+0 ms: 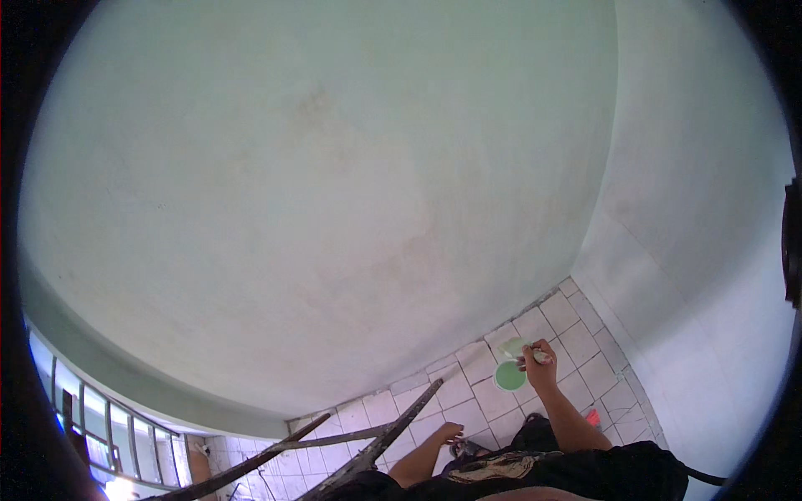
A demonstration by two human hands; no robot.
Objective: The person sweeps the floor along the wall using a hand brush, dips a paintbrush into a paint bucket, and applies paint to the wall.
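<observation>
My right hand (539,363) is wrapped round the handle of a paint tool (513,346) with a pale green head, which is over a white bucket of light green paint (510,380) on the tiled floor. My left hand (449,433) hangs low, right of a dark, paint-spotted ladder (399,422), with its fingers loosely bent and apart and nothing visible in them. My dark shirt fills the lower edge.
A pale green wall (334,184) rises ahead and meets a whiter wall (702,209) at the right. Square floor tiles (597,376) run along their foot. A red object (592,417) lies near my right forearm. A barred window (113,434) is at the lower left.
</observation>
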